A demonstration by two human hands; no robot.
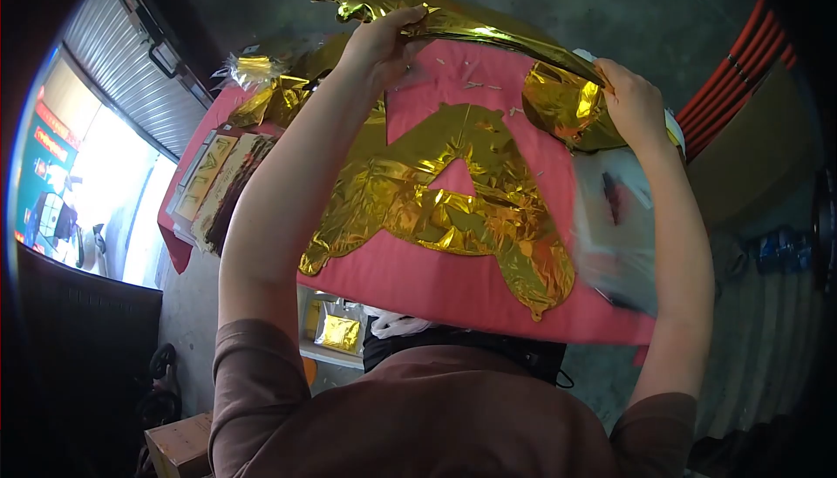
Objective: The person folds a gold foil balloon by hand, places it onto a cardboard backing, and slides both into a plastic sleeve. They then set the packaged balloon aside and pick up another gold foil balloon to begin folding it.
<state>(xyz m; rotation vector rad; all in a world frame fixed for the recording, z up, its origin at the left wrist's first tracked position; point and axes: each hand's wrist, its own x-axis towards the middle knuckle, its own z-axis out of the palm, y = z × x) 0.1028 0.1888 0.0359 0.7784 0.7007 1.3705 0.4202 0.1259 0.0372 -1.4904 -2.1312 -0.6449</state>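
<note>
A long gold foil sheet (488,27) is stretched between my hands above the far edge of the table. My left hand (388,42) is closed on its left part, and a crumpled end sticks out beyond the fingers. The right end is pinched in my right hand (629,103). Below, a flat gold foil balloon shaped like a letter A (458,190) lies on the pink cloth (418,282). More gold foil (567,108) rests at the right, near my right hand.
Clear plastic bags (615,216) lie on the table's right side. At the left are stacked packets (218,186) and folded gold foil (270,101). A packaged gold item (338,332) sits below the near edge. A cardboard box (181,443) stands on the floor.
</note>
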